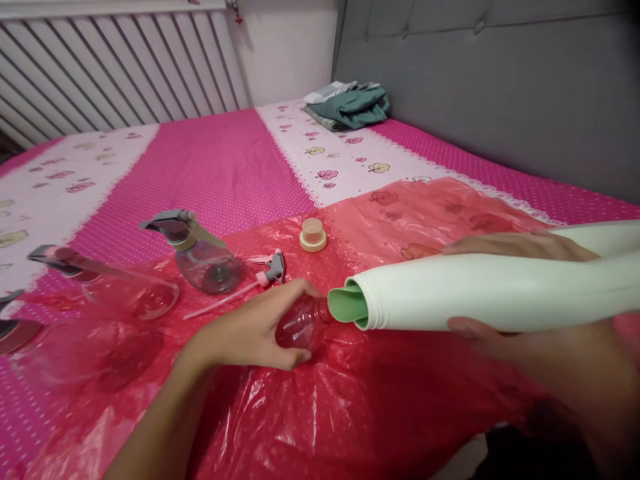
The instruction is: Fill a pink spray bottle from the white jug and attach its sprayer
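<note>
My left hand (253,328) curls around a clear spray bottle body (299,327), its open neck tilted to the right. Wrapped over and under a large pale green detergent jug (480,293), my right hand (545,357) holds it nearly level. The jug's green pouring spout (345,304) is right at the bottle's neck; whether they touch or liquid flows I cannot tell. Behind the bottle lies a grey and pink trigger sprayer (274,270) with a long tube. A pale yellow cap (313,236) rests farther back.
On the left lie several clear bottles with trigger heads, including a nearer-upright bottle (210,263) and a tilted pinkish bottle (145,290). Red plastic sheeting (300,427) covers the pink bed. Folded clothes (350,107) lie at the back, beside the grey headboard (480,100).
</note>
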The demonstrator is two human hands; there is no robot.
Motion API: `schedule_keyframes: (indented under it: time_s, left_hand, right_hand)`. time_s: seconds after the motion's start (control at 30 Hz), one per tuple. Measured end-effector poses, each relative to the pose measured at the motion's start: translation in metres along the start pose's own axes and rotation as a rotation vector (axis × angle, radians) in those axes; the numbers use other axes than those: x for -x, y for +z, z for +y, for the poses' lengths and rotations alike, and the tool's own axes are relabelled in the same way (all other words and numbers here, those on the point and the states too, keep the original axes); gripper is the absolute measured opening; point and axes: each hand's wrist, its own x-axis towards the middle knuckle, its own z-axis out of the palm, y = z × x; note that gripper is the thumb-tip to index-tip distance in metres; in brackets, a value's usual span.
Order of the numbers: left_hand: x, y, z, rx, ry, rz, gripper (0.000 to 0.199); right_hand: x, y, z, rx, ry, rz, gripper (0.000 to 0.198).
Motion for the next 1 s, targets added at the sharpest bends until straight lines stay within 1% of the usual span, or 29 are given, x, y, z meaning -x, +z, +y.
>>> schedule_keyframes:
  time_s: [0.07, 0.13, 0.37, 0.63, 0.77, 0.93, 1.0]
  left_hand:
    - [0.0, 0.0, 0.0, 0.009, -0.004, -0.013, 0.055]
    - [0.0, 0.001, -0.001, 0.019, -0.005, -0.022, 0.055]
    - [0.0, 0.001, -0.001, 0.021, -0.003, -0.017, 0.052]
    - [0.0, 0.002, -0.004, 0.019, 0.013, -0.004, 0.055]
    - [0.0, 0.002, -0.004, 0.006, -0.01, -0.011, 0.052]
    - [0.0, 0.002, -0.003, 0.008, 0.005, -0.004, 0.053]
    - [-0.001, 0.002, -0.002, 0.003, 0.009, -0.002, 0.053]
  right_hand:
    - [0.0, -0.003, -0.006, 0.018, 0.033, 0.007, 0.064]
    - [0.001, -0.005, -0.008, 0.035, 0.032, 0.005, 0.064]
    - [0.002, -0.008, -0.007, 0.065, 0.046, -0.006, 0.063]
    - [0.002, -0.01, -0.008, 0.059, 0.04, -0.002, 0.063]
    - [0.002, -0.013, -0.004, 0.069, 0.003, -0.021, 0.063]
    - [0.003, -0.016, 0.002, 0.106, -0.033, -0.03, 0.07]
    - [0.004, -0.016, 0.006, 0.113, -0.042, -0.041, 0.068]
